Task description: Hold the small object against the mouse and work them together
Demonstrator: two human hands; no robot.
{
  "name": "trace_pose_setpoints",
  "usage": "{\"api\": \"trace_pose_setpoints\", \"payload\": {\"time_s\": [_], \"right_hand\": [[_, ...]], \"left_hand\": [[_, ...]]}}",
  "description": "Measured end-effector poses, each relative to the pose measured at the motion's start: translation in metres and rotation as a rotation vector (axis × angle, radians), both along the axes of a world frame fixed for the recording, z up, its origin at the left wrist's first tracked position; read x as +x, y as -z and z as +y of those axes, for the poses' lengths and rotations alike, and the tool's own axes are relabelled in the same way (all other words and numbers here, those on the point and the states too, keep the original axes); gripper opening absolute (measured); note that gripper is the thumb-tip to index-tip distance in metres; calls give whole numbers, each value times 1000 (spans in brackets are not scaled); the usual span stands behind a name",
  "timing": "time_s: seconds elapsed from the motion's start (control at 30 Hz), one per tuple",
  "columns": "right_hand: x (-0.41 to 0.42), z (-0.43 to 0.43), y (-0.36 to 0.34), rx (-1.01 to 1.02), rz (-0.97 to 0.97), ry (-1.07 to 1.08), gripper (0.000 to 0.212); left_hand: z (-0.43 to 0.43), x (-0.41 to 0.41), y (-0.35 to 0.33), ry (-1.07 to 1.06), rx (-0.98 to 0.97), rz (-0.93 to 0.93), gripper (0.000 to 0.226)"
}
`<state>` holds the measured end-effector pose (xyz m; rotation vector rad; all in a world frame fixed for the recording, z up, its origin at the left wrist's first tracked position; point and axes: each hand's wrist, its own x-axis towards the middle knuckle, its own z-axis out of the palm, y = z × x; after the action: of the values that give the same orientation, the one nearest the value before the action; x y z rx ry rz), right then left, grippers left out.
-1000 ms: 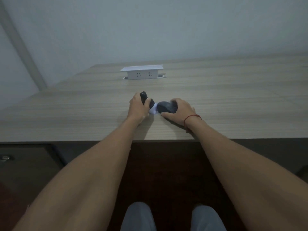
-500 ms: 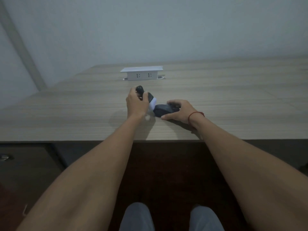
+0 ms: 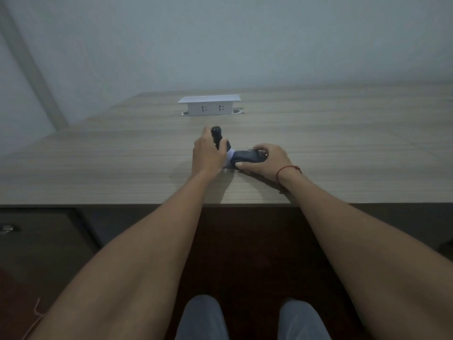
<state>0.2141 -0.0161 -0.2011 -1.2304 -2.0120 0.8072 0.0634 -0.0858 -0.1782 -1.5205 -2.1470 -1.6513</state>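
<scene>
Your left hand (image 3: pixel 208 153) has its fingers curled tight round a small black stick-shaped thing (image 3: pixel 217 134) that pokes up above your fist. Your right hand (image 3: pixel 267 159) has its fingers and thumb wrapped round a dark rounded plastic thing (image 3: pixel 246 157) lying low on the pale wooden counter (image 3: pixel 343 148). A little white piece (image 3: pixel 230 159) shows between both hands. A white socket box (image 3: pixel 209 105) sits farther back on the counter

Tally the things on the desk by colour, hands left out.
Dark: 2, the upright piece gripped by the left hand and the rounded piece gripped by the right hand.
White: 2, the socket box and a scrap between the hands.
Total: 4.
</scene>
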Motion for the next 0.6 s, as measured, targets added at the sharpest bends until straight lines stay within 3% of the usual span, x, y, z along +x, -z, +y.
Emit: {"api": "trace_pose_setpoints", "payload": {"time_s": [0.07, 0.23, 0.43, 0.6], "right_hand": [[-1, 0, 3, 48, -29, 0, 89], [2, 6, -5, -63, -46, -167, 89], [2, 9, -16, -154, -63, -267, 93], [11, 13, -16, -124, -85, -143, 89]], "left_hand": [[0, -7, 6, -26, -46, -49, 30], [-1, -12, -7, -40, 62, -228, 32], [3, -8, 3, 27, 5, -181, 28], [1, -16, 7, 61, -33, -148, 25]]}}
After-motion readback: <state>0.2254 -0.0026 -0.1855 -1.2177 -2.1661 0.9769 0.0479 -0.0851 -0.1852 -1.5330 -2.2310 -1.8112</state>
